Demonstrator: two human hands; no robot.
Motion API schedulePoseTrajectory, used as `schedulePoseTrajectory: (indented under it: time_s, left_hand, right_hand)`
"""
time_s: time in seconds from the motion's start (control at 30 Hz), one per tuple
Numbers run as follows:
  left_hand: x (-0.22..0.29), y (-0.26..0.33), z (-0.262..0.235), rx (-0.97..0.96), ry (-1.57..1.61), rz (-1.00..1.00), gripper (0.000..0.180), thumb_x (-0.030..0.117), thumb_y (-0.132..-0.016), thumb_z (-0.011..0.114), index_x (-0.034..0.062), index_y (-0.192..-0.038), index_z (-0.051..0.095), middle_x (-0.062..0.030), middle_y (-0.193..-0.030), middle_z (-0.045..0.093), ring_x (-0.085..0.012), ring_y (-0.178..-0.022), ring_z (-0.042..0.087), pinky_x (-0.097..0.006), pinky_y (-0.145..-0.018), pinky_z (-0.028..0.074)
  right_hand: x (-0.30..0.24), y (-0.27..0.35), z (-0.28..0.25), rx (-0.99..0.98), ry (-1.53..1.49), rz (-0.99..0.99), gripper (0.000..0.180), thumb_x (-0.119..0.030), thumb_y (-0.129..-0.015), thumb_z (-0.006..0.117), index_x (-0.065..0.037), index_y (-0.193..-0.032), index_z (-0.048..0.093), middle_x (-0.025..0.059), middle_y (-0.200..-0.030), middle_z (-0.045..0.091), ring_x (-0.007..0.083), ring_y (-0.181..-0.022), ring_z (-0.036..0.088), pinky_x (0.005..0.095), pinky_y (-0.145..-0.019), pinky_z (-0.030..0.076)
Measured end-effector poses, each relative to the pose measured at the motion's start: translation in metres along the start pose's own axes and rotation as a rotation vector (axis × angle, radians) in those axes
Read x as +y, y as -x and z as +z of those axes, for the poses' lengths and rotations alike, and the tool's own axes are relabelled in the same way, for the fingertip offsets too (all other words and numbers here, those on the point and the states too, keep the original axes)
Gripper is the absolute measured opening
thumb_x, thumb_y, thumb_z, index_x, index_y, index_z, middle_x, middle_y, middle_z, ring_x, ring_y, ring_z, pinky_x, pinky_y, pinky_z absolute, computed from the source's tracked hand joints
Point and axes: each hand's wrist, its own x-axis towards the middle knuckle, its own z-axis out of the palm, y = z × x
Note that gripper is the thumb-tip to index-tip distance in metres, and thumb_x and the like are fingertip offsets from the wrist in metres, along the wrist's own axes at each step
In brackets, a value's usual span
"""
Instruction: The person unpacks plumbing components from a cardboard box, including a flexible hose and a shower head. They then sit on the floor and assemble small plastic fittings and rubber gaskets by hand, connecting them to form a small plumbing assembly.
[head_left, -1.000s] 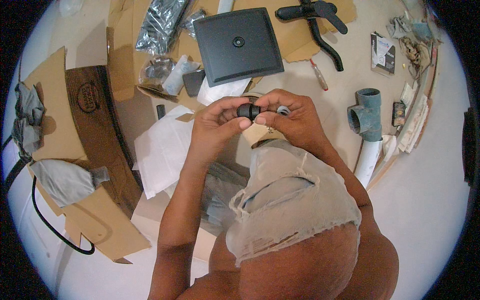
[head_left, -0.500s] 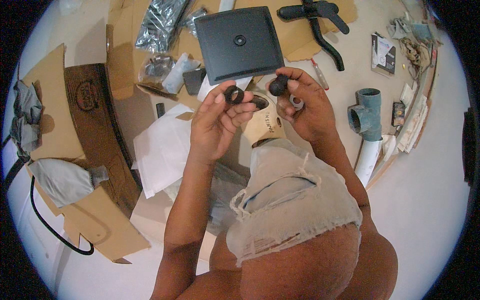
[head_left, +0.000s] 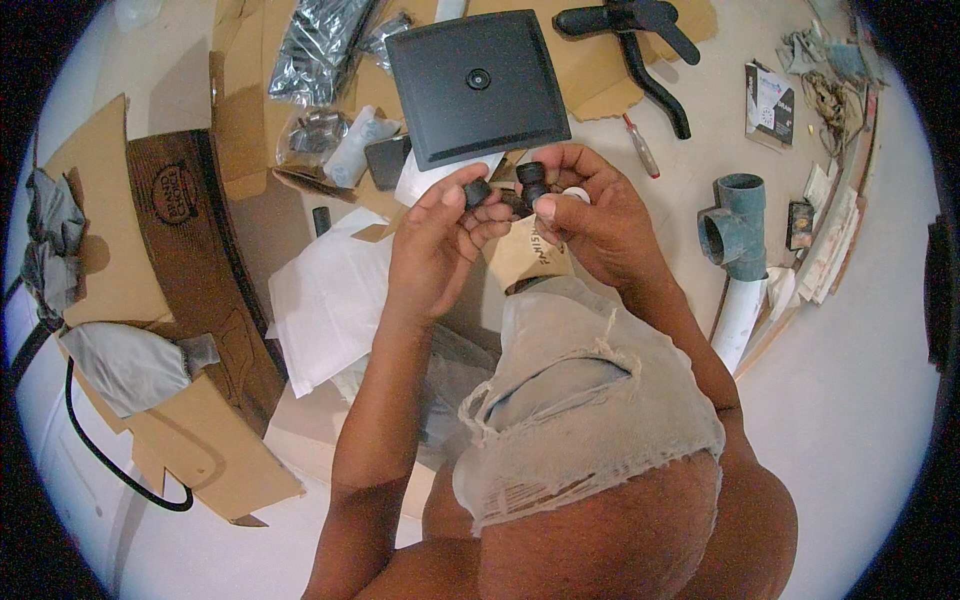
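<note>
My left hand (head_left: 432,235) pinches a small black threaded-looking nut (head_left: 477,192) between thumb and fingers. Close beside it, my right hand (head_left: 612,222) grips a black ball-joint fitting (head_left: 531,180), with its collar end upward. A small white ring (head_left: 574,195) shows at the right hand's fingers. The two black parts are near each other but apart. Just beyond my hands lies a flat square black shower head (head_left: 480,110), with a round fitting at its middle. Below my hands is a tan piece with dark lettering (head_left: 528,250), partly covered by my fingers.
Cardboard (head_left: 240,120) lies beneath wrapped parts (head_left: 325,50) and a black mixer with a curved spout (head_left: 650,70). To the right are a screwdriver (head_left: 642,145) and a grey pipe tee (head_left: 742,225) on a white pipe. White foam wrap (head_left: 320,300) and an open dark box (head_left: 205,250) lie left.
Both hands have drawn slightly closer together. The nut has turned from showing its open hole to showing its side, and the fitting has tilted, its collar end now upward.
</note>
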Motion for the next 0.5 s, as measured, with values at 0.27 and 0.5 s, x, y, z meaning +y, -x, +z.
schedulePoseTrajectory:
  time_s: [0.27,0.5]
  left_hand:
    - [-0.002,-0.005,0.0,0.096,0.142,-0.085,0.032,0.032,-0.102,0.046,0.0025,-0.106,0.058,-0.0188,-0.111,0.065,-0.023,-0.097,0.067,-0.036,-0.086,0.056]
    - [-0.005,-0.003,0.007,0.144,0.157,-0.07,0.026,0.027,-0.101,0.051,0.0027,-0.107,0.058,-0.0121,-0.103,0.065,-0.0205,-0.097,0.065,-0.037,-0.089,0.056]
  right_hand:
    - [-0.001,-0.001,0.0,0.004,-0.003,0.026,0.031,-0.012,-0.087,0.069,-0.001,-0.115,0.063,0.0047,-0.089,0.064,0.0089,-0.07,0.056,0.0231,-0.062,0.047]
    - [-0.001,-0.002,0.01,-0.018,0.419,-0.276,0.025,-0.01,-0.082,0.071,-0.003,-0.106,0.066,0.0023,-0.095,0.066,0.012,-0.083,0.058,0.0295,-0.075,0.049]
